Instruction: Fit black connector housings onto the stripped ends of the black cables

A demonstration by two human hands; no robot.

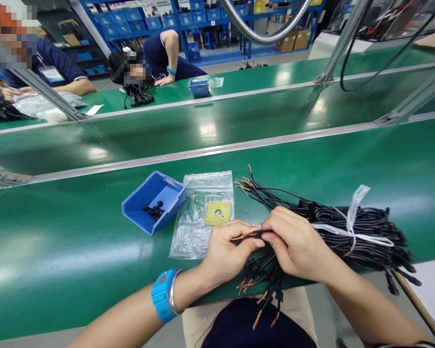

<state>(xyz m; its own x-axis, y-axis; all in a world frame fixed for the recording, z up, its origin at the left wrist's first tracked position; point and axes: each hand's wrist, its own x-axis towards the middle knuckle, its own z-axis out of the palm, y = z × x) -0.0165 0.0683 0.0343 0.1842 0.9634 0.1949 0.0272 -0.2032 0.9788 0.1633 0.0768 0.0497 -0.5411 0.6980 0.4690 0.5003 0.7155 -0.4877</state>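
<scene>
My left hand [229, 246] pinches a black cable [255, 234] near its end, where thin red and yellow wires stick out to the left. Close against it, my right hand [293, 239] grips the same cable between thumb and fingers. A small dark piece sits on the cable between the two hands; its exact shape is hard to make out. Below my hands, several cable ends [268, 275] with black fittings and bare coloured wires hang over the table's front edge. To the right lies a thick bundle of black cables [362, 232], tied with a white strip [351, 227].
Left of my hands stands a blue bin [141, 205] with small black parts [155, 210] inside. Beside it, a yellow sponge [212, 212] with a hole lies on a clear plastic bag [190, 237]. Metal rails [188, 152] cross the green table, with two people working beyond.
</scene>
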